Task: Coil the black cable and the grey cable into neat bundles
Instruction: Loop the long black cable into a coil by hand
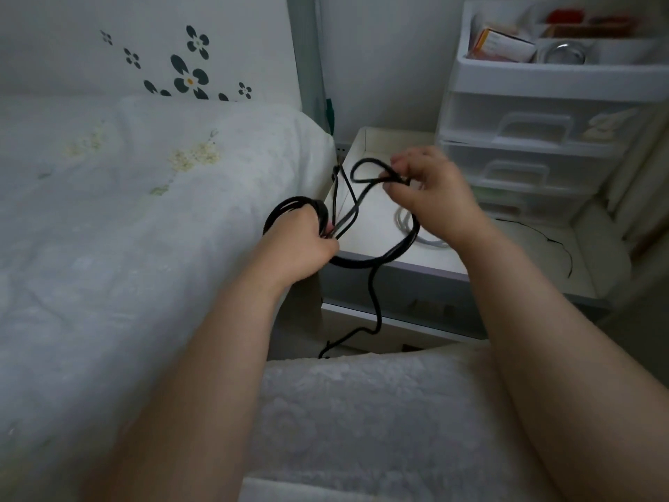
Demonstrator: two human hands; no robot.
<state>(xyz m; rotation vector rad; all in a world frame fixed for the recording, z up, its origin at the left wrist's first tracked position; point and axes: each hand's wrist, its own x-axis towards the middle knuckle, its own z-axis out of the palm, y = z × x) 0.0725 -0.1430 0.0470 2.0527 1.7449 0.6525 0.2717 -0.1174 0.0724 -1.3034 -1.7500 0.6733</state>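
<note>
The grey cable (409, 226) lies mostly hidden behind the right hand (430, 197) on the white bedside table (376, 230). The left hand (304, 237) is closed around gathered loops of the black cable (362, 260) at the bed (144, 211) edge; the right hand pinches a small loop above the table. A loose end dangles toward the floor.

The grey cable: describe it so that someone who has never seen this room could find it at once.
Start at the white drawer unit on the right, then drop to the white bedside surface before it. The grey cable lies there, partly behind the right hand. It is pale and untouched, unlike the black cable in both hands.
</note>
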